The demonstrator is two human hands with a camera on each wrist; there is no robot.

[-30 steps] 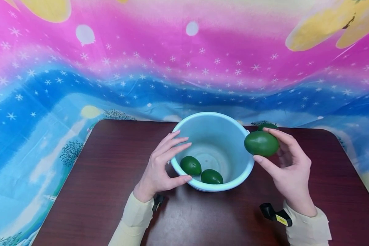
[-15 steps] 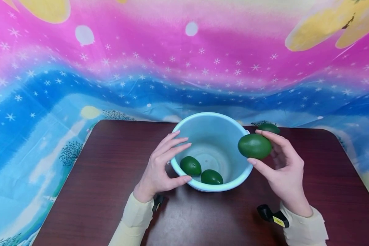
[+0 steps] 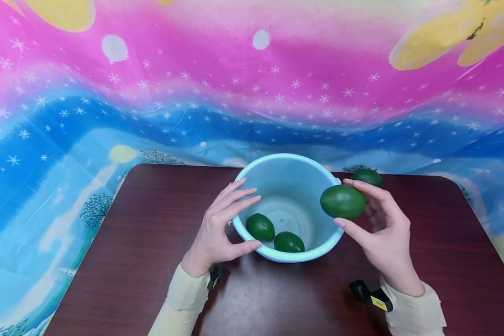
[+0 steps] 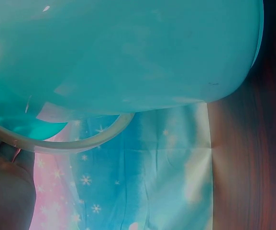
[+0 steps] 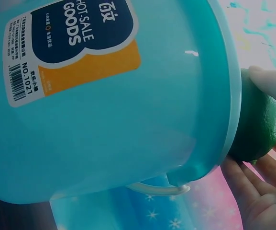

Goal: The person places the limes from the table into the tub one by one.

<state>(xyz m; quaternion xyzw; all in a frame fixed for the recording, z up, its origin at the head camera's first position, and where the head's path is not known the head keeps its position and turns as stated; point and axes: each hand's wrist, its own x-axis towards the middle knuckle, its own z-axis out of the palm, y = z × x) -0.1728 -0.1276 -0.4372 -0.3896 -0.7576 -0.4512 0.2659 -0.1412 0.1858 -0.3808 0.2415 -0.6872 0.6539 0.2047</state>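
Observation:
A light-blue bucket (image 3: 319, 247) stands on the dark table. My left hand (image 3: 218, 221) holds its left rim, with spread fingers reaching over the edge and the thumb at the near side. In my right hand (image 3: 388, 228) is a green avocado (image 3: 343, 201), pinched between thumb and fingers above the bucket's right rim. The right wrist view shows this avocado (image 5: 257, 122) just beyond the rim, its small stem end downward. Two more avocados lie inside the bucket near its front wall, one at the left (image 3: 260, 227) and one nearer the middle (image 3: 289, 242).
Another avocado (image 3: 367, 176) rests at the table's back edge, right of the bucket. A pale bucket handle (image 4: 80, 143) hangs at the side. The bucket carries a printed label (image 5: 75, 52). A colourful snowflake cloth (image 3: 277, 93) hangs behind the reddish-brown table (image 3: 151, 210).
My right hand has moved left with the avocado, bringing it over the bucket's right rim. More of the avocado at the back shows now. My left hand and the bucket have stayed put.

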